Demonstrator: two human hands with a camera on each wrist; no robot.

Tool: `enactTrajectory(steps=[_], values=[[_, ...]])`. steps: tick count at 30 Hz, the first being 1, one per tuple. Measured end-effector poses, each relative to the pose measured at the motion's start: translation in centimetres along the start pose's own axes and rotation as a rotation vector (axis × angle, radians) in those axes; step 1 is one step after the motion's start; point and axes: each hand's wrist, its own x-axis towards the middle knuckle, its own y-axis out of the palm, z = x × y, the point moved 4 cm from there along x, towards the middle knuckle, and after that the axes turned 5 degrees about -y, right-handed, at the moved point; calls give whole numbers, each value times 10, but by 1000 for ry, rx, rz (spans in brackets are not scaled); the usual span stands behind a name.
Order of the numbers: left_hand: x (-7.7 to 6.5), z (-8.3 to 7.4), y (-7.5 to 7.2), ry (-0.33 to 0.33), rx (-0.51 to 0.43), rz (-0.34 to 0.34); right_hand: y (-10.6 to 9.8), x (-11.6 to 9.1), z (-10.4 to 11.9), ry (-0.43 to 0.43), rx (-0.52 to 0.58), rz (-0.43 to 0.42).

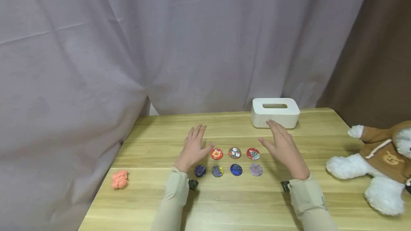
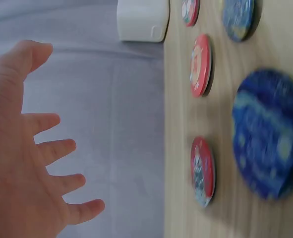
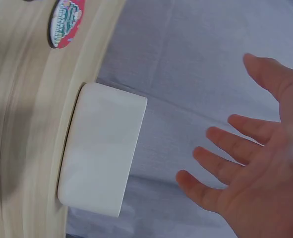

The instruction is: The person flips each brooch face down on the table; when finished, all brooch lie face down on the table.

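Spread fingers mark both hands, which hover above the table with nothing held. My left hand (image 1: 192, 149) is over the left end of two rows of round, flat, badge-like discs. Closest to it are a red-and-gold disc (image 1: 216, 154) and a dark blue disc (image 1: 200, 171). A red-and-white disc (image 2: 203, 171) shows in the left wrist view but is hidden behind that hand in the head view. My right hand (image 1: 284, 149) hangs right of a red disc with a tree (image 1: 253, 154) and a pale lilac disc (image 1: 255, 169). Between the hands lie a snowman-patterned disc (image 1: 234, 153), a grey-yellow disc (image 1: 217, 171) and a blue disc (image 1: 236, 169).
A white tissue box (image 1: 275, 113) stands at the table's back edge, beyond the right hand. An orange crumpled or knitted item (image 1: 120, 179) lies at the left. At the right sits a teddy bear (image 1: 382, 159) in a brown hoodie. Grey curtain (image 1: 205, 45) hangs behind the wooden table (image 1: 224, 209).
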Motion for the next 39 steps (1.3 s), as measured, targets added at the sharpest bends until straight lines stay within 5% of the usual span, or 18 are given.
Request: enactTrajectory(steps=[22,39], values=[[19,-47,43,89,-8,84,-1,5,-6,-45,-19,-5],[32,-74,75,107,-19,151,16,11,-23,16,17,137]])
